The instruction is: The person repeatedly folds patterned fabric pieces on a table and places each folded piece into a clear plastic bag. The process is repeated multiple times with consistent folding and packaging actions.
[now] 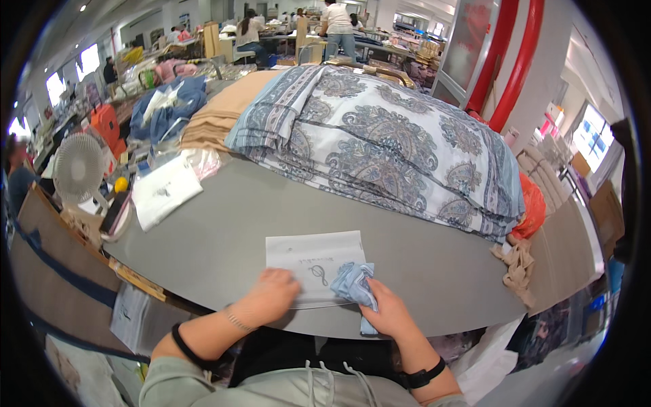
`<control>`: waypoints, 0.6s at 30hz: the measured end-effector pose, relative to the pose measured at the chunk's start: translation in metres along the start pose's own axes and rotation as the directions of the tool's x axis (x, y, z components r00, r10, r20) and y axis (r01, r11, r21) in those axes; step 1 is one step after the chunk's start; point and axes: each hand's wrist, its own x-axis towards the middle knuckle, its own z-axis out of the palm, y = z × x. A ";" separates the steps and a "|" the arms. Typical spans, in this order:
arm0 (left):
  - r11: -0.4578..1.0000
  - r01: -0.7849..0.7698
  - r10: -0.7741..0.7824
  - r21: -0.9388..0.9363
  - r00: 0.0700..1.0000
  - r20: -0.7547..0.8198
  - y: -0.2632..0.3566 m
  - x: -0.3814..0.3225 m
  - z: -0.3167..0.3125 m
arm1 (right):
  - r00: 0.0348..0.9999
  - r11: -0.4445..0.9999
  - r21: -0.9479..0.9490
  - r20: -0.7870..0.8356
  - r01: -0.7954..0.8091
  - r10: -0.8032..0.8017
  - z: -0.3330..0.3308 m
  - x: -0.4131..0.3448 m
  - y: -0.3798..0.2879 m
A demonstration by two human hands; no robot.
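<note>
A flat white printed packaging bag (315, 246) lies on the grey table (239, 203) in front of me, bearing a dark line motif and some writing. My left hand (274, 294), slightly blurred, is at the bag's lower left edge with its fingers curled; whether it pinches the edge I cannot tell. In my right hand (385, 310) is a crumpled bundle of light blue fabric (352, 283) with a white-edged band. The bundle covers the bag's lower right part, and a blue end hangs below it at the table's front edge.
Behind the bag rises a large pile of folded paisley-print fabric (386, 142), beside folded tan fabric (216, 117). At left are more white bags (167, 191) and a desk fan (79, 165). A beige cloth strip (519, 269) hangs at right. Several people are farther back.
</note>
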 end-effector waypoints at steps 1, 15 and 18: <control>1.000 -0.023 0.023 0.008 1.000 -0.010 -0.004 -0.004 -0.002 | 0.999 1.000 -0.006 -0.039 -0.005 0.005 0.003 -0.001 -0.007; 0.973 0.215 -0.219 -0.078 0.975 -0.041 0.026 0.016 0.012 | 0.990 0.817 -0.572 0.059 -0.075 0.132 0.009 -0.007 -0.044; 0.996 0.018 -0.037 -0.082 0.970 -0.241 0.058 0.019 0.013 | 0.956 0.803 -0.526 -0.229 -0.279 0.182 -0.007 -0.006 -0.032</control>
